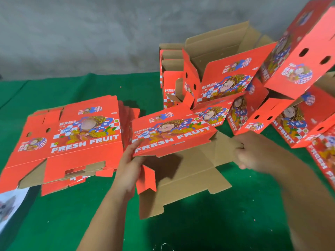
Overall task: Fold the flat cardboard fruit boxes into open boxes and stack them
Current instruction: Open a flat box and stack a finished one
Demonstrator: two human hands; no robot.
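a half-folded fruit box [174,134] sits in the middle of the green cloth [199,223], held up between both hands. its printed red panel is glossy, with a cartoon figure and "fresh fruit" lettering, and tilts up toward the camera; its plain brown corrugated flaps [190,178] spread flat and angular below it. the left hand [129,167] grips the panel's left lower edge, thumb on the printed face and fingers curled behind. the right hand [253,151] has its fingers curled tight round a brown flap at the box's right side. to the left lies a stack of flat boxes [70,140], red side up, edges slightly fanned. at the back right, folded boxes [226,82] lean in a loose, tilted pile, some showing brown insides and round punched holes. a rough grey wall [81,33] stands behind.
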